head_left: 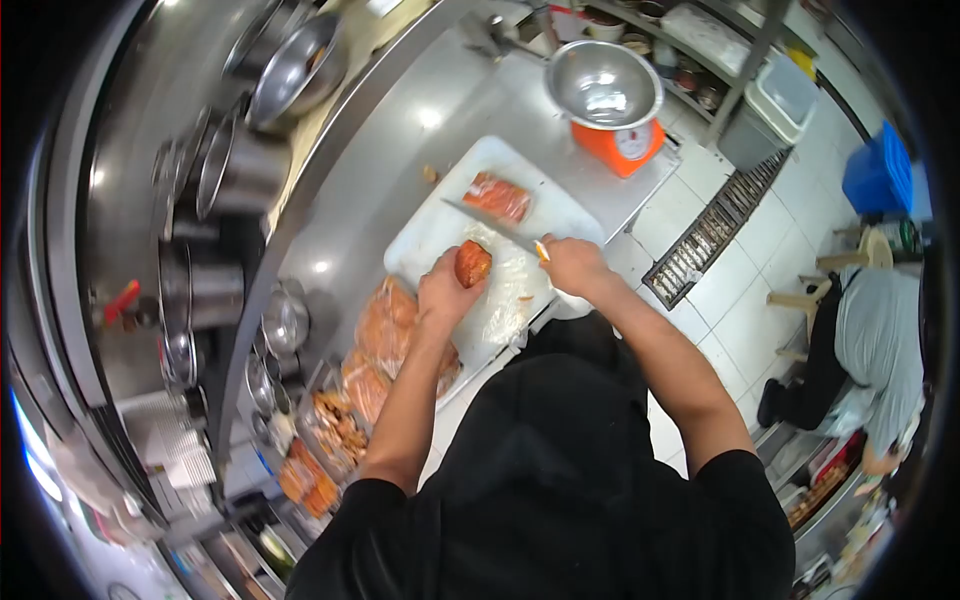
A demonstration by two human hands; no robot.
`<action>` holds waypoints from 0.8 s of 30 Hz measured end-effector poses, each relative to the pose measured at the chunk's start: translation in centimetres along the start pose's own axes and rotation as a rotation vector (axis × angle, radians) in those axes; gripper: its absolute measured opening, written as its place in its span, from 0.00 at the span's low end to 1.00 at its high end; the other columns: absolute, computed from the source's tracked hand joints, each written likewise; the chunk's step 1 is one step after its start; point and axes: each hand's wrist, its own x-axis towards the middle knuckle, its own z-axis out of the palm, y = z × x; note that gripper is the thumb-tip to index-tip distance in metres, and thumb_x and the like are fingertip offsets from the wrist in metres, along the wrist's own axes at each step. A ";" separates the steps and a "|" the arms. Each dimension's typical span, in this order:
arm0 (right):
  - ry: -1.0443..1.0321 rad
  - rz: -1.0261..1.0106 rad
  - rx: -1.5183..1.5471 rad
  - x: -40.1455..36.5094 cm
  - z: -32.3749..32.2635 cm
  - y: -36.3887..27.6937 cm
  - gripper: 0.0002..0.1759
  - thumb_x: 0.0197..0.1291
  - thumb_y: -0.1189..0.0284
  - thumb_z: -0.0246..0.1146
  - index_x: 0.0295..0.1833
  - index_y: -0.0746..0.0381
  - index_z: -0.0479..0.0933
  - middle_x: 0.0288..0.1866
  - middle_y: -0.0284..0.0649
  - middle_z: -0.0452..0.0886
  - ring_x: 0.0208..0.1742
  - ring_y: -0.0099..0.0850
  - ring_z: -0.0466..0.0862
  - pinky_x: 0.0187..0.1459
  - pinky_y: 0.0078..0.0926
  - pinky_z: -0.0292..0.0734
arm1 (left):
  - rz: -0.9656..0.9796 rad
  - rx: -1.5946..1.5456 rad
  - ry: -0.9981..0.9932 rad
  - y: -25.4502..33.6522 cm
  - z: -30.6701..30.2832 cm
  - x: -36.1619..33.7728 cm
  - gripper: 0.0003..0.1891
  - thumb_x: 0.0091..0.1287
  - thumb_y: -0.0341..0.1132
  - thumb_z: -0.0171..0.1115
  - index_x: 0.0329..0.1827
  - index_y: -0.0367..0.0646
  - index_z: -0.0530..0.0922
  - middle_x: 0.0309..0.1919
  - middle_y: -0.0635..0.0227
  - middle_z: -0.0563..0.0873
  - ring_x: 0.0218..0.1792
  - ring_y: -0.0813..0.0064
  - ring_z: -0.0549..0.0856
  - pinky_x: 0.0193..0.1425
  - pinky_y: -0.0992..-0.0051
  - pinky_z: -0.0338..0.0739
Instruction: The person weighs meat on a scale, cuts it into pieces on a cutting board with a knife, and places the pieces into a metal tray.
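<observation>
My left hand [447,289] grips a reddish-orange piece of meat [473,264] over the white cutting board [420,240]. In my right hand [575,267] is a knife [488,223], its fingers wrapped round the pale handle and its blade pointing left across the board. Just beyond the blade lies a plastic-wrapped orange-red piece [497,197]. A sheet of clear plastic wrap [508,290] is spread on the board between my hands. Left of my left forearm, more plastic-wrapped orange portions [385,325] are piled at the board's edge.
An orange scale [620,150] carrying a steel bowl [604,85] stands at the counter's far right. Trays of orange pieces [338,425] sit at lower left. Steel pots [240,170] line the shelf on the left. A person in grey [880,330] bends over at right.
</observation>
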 end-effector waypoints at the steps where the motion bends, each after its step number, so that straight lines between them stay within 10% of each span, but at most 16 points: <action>1: 0.001 -0.003 -0.017 -0.6 -0.5 -1.0 0.18 0.72 0.63 0.64 0.56 0.66 0.78 0.45 0.54 0.90 0.50 0.52 0.90 0.51 0.52 0.83 | -0.001 0.014 0.010 -0.7 0.6 -0.6 0.47 0.55 0.47 0.83 0.76 0.38 0.72 0.64 0.49 0.85 0.64 0.49 0.85 0.71 0.56 0.78; 7: -0.010 -0.016 -0.095 -5.0 -3.0 -6.0 0.16 0.74 0.66 0.63 0.54 0.69 0.75 0.37 0.55 0.89 0.43 0.53 0.91 0.47 0.51 0.83 | 0.080 -0.021 0.123 -3.6 0.6 -2.5 0.51 0.54 0.50 0.84 0.79 0.39 0.67 0.72 0.48 0.77 0.71 0.48 0.79 0.77 0.55 0.71; 17: -0.075 -0.018 -0.262 -8.2 -0.9 -8.6 0.18 0.76 0.62 0.61 0.55 0.68 0.72 0.32 0.50 0.88 0.35 0.51 0.90 0.37 0.49 0.84 | 0.197 -0.211 0.352 -2.9 2.7 -0.9 0.11 0.71 0.32 0.63 0.53 0.38 0.79 0.50 0.55 0.85 0.53 0.50 0.84 0.60 0.53 0.78; 24: -0.117 0.037 -0.392 -9.4 -2.1 -10.4 0.12 0.74 0.67 0.61 0.51 0.65 0.72 0.33 0.47 0.89 0.35 0.44 0.92 0.37 0.41 0.86 | 0.129 -0.052 0.460 -2.7 4.8 -0.6 0.09 0.73 0.35 0.61 0.52 0.42 0.79 0.46 0.59 0.87 0.48 0.52 0.86 0.54 0.54 0.78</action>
